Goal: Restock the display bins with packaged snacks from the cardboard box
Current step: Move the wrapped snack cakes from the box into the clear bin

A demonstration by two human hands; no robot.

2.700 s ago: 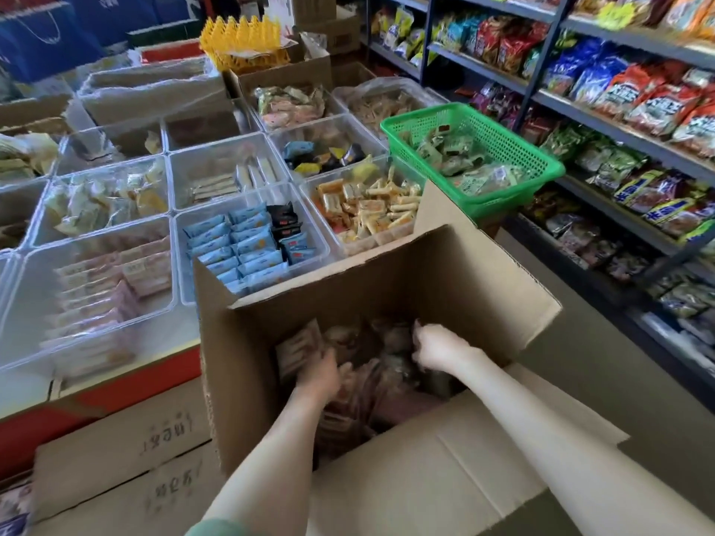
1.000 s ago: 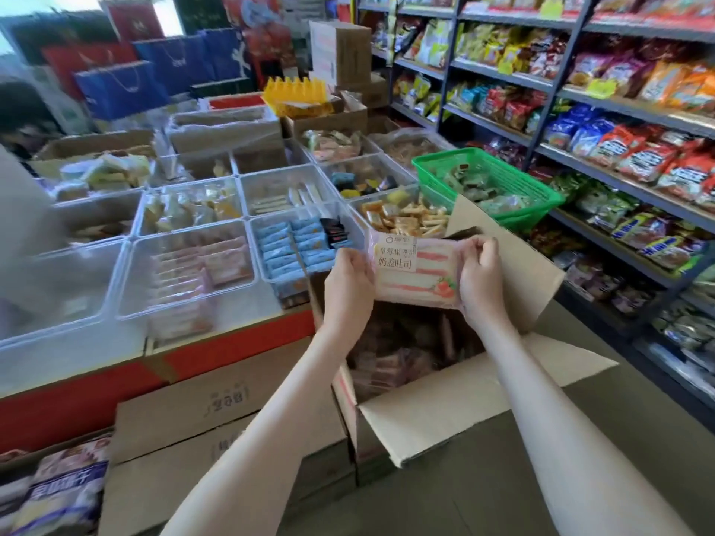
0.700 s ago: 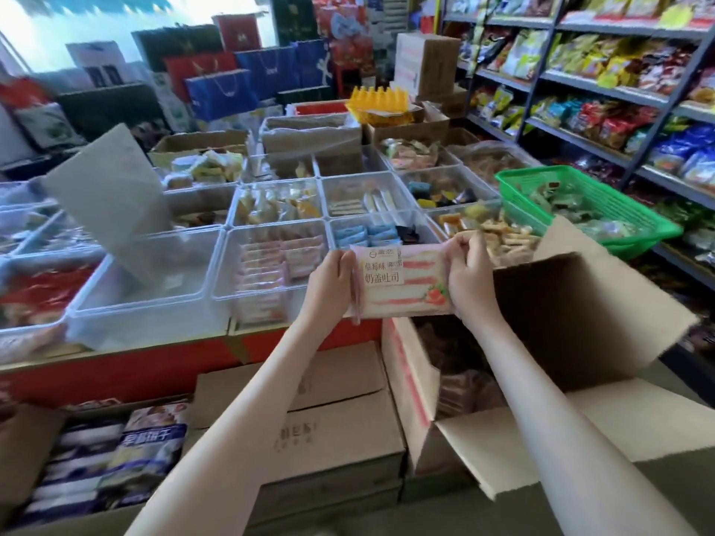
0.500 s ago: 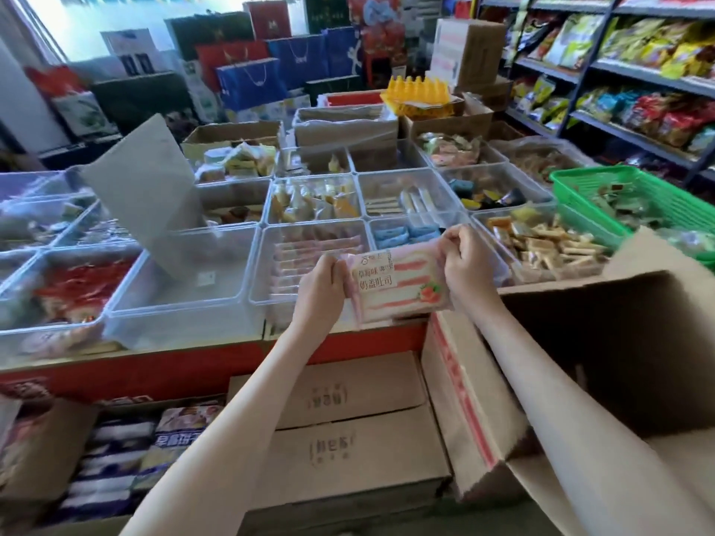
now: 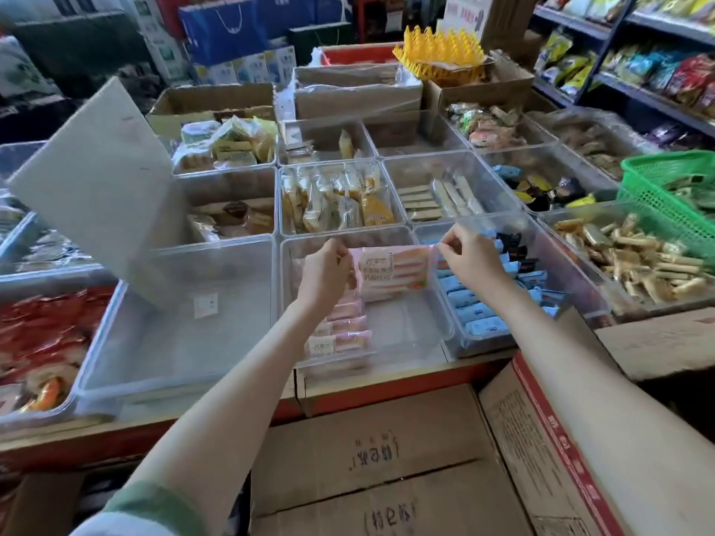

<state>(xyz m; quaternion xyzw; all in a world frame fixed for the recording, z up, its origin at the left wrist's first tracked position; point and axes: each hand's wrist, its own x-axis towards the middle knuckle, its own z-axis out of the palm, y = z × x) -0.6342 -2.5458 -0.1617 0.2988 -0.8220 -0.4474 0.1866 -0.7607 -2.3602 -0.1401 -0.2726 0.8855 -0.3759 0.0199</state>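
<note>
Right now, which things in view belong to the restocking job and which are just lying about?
In the job: pink snack pack, pinched by left hand and right hand at the clear bin; pink packs already lying in it; cardboard box at right.
Lying about: green basket; blue packets in the next bin; yellow plastic stack; tilted grey lid; closed cartons below.

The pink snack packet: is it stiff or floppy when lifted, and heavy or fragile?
Probably light: the left hand and right hand hold the pink snack packet only at its side edges. It likely keeps some shape, since it spans flat between them. The thin wrapper suggests soft, crushable contents.
</note>
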